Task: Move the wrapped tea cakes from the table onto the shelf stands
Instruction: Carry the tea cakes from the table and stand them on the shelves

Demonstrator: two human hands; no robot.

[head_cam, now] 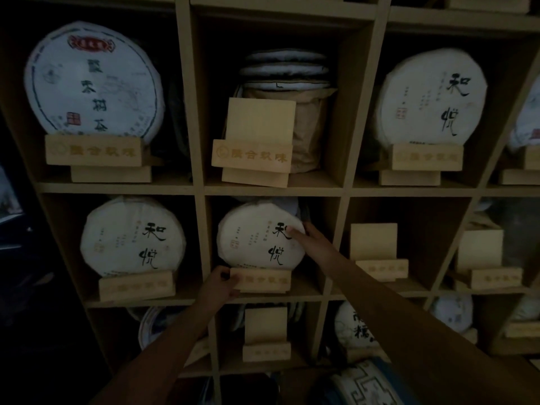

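In the wooden shelf [201, 188], a wrapped tea cake [258, 236] stands upright on its stand [261, 280] in the middle compartment, the right hand [311, 239] gripping its right edge, the left hand [219, 286] pinching the stand's left end.

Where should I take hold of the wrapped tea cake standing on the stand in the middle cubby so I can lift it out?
Take the tea cake by its upper rim, thumb on the printed face and fingers behind, as the right hand does on the right edge. It stands upright with its bottom edge in the wooden stand, which the left hand steadies, so lifting up and forward looks best.
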